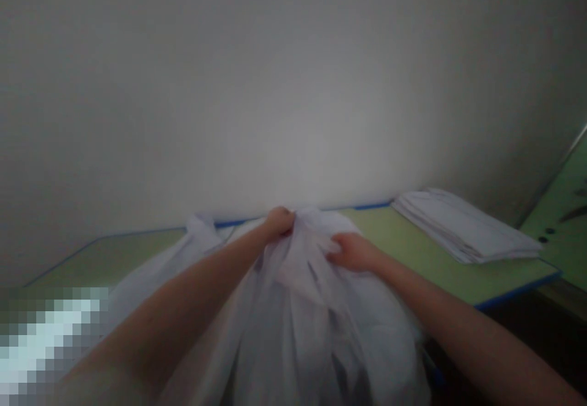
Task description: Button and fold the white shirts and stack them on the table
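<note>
A large piece of thin white cloth [293, 320] hangs in loose folds in front of me and spreads left over the table. My left hand [279, 222] is closed on its upper part, close to the wall. Lower and to the right, my right hand [348, 252] pinches another fold of the same cloth. Between the two hands the fabric is bunched and gathered. The picture is dim and blurred, so the cloth's exact kind and its edges cannot be made out.
The green table [398, 235] with a blue edge stands against a plain grey wall [293, 88]. A stack of folded white cloth or paper [468, 225] lies on its right side. At the far right is a green panel [564, 210] with dark marks. A pixelated patch covers the lower left.
</note>
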The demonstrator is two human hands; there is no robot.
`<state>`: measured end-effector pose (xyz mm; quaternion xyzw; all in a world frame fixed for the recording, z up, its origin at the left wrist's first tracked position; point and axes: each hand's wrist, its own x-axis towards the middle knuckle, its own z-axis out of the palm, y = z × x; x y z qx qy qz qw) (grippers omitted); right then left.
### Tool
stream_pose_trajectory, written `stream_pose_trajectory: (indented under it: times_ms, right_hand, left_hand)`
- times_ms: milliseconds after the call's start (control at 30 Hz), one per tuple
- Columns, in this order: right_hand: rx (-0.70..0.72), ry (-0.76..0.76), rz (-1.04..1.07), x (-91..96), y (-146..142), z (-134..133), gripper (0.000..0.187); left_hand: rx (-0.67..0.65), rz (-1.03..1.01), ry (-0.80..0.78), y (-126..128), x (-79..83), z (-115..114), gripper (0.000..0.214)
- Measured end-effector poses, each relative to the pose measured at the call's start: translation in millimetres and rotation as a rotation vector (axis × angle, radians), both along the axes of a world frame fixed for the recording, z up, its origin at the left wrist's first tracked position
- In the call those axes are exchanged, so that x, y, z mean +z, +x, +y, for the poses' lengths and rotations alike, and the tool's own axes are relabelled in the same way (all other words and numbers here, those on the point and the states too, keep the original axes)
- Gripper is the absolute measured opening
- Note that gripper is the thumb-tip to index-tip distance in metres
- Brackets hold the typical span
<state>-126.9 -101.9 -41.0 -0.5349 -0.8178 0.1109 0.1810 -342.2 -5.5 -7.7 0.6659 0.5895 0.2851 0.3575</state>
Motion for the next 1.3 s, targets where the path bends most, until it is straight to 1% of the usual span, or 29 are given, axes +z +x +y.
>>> stream_pose_trajectory:
  times_ms: [133,200,300,367,433,500,567,633,700,733,767,800,867,933,1033,1133,1233,1300]
  right_hand:
    - [0.020,-0.082,0.007,-9.9,-9.5,5.2,0.044]
    - [0.014,-0.069,0.038,-12.6,-15.8,9.1,0.041]
    - [0.022,0.015,0.088,-12.2,-26.5,14.7,0.031]
    - [0.027,0.053,0.108,-8.5,-33.2,17.1,0.025]
    - [0.023,0.065,0.104,-2.6,-38.3,18.1,0.024]
    - [0.023,0.058,0.097,4.2,-40.9,17.0,0.023]
    - [0.037,0.047,0.109,9.8,-40.7,14.0,0.021]
    - [0.048,0.035,0.141,12.6,-38.3,9.4,0.019]
    - [0.054,0.016,0.180,12.1,-34.7,4.5,0.019]
    - [0.059,0.002,0.201,10.8,-32.9,2.5,0.019]
    - [0.066,-0.014,0.220,9.1,-31.2,0.8,0.020]
    - [0.070,-0.028,0.241,7.0,-30.0,-0.4,0.021]
    - [0.067,-0.053,0.279,2.6,-29.2,-1.7,0.023]
    - [0.044,-0.073,0.307,-1.4,-30.9,-2.2,0.024]
    - [0.044,-0.083,0.356,-6.5,-36.7,-3.5,0.023]
    - [0.052,-0.061,0.396,-11.1,-41.7,-5.8,0.022]
    - [0.036,-0.053,0.402,-14.6,-43.3,-8.1,0.021]
    - [0.028,-0.048,0.413,-16.2,-43.2,-9.5,0.020]
  left_hand:
    - [-0.006,0.066,-0.025,-15.0,-6.6,-26.3,0.006]
    - [-0.074,0.139,-0.044,-25.4,-10.3,-43.1,0.009]
    - [-0.241,0.325,-0.037,-37.0,-13.0,-67.1,0.020]
    - [-0.310,0.422,0.024,-37.8,-10.6,-81.0,0.025]
    - [-0.337,0.454,0.083,-31.4,-4.9,-94.8,0.024]
    - [-0.369,0.410,0.096,-19.1,1.6,-110.4,0.023]
    - [-0.439,0.300,0.052,-5.5,5.8,-127.0,0.036]
    - [-0.538,0.152,-0.080,3.9,5.3,-140.8,0.047]
    - [-0.603,0.009,-0.280,5.5,-0.4,-146.6,0.046]
    - [-0.597,-0.045,-0.359,3.6,-4.9,-145.6,0.044]
    - [-0.562,-0.085,-0.403,0.3,-10.0,-142.3,0.042]
    - [-0.498,-0.108,-0.412,-3.6,-15.3,-137.1,0.040]
    - [-0.337,-0.107,-0.351,-10.5,-24.6,-124.3,0.036]
    - [-0.233,-0.072,-0.281,-13.0,-30.2,-113.5,0.037]
    - [-0.228,-0.019,-0.220,-7.2,-31.9,-107.9,0.042]
    - [-0.203,-0.029,-0.151,2.5,-34.0,-111.3,0.036]
    - [-0.173,-0.149,-0.079,5.9,-43.1,-114.8,0.031]
    - [-0.183,-0.275,-0.117,4.2,-51.1,-115.4,0.030]
